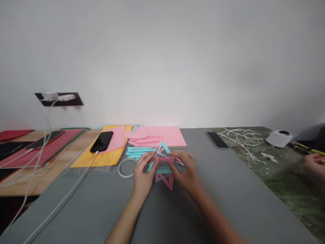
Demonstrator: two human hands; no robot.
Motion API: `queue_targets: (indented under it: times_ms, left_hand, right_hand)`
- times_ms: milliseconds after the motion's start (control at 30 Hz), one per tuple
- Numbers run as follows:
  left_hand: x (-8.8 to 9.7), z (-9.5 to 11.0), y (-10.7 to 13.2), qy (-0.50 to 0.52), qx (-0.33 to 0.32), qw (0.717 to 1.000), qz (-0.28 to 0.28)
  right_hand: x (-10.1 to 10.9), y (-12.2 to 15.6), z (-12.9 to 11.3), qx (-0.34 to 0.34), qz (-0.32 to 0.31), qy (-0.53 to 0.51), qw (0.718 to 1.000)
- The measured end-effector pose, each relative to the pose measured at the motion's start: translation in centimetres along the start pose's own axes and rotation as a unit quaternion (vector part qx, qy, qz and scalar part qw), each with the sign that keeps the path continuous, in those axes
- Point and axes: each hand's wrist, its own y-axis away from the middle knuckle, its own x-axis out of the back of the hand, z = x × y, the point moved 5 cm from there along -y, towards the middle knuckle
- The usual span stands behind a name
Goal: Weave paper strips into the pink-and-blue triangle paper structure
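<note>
In the middle of the grey table (228,189), both my hands hold a paper figure (164,168) made of interlocked blue and pink triangle frames. My left hand (143,173) grips its left side with fingers curled around a strip. My right hand (185,169) pinches its right side from above. Just behind the figure lie loose blue paper strips (138,151) and folded pink pieces (144,138) on pink sheets (170,135).
A black phone (102,141) on a yellow sheet (101,157) is plugged into a white cable (63,198). Another phone (217,139) lies to the right near white cord scraps (243,137) and a tape roll (279,138). Another person's hand (313,164) shows at the right edge. Red sheets (43,149) lie left.
</note>
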Motion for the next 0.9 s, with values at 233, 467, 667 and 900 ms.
queue_targets:
  times_ms: [233, 467, 667, 900]
  left_hand:
    - [0.2, 0.3, 0.0, -0.026, 0.014, 0.999, 0.031]
    - [0.5, 1.9, -0.2, -0.045, -0.005, 0.999, 0.013]
    - [0.3, 2.8, 0.3, -0.091, -0.06, 0.994, -0.01]
    - [0.8, 2.7, 0.0, -0.11, -0.065, 0.992, 0.003]
  right_hand:
    - [-0.2, 0.5, -0.7, -0.081, 0.014, -0.1, 0.992]
    - [2.7, -0.3, 0.2, -0.233, 0.047, -0.14, 0.961]
    - [1.4, -2.4, -4.0, -0.058, -0.07, -0.02, 0.996]
    - [-1.8, -3.3, -3.9, 0.02, -0.088, 0.08, 0.993]
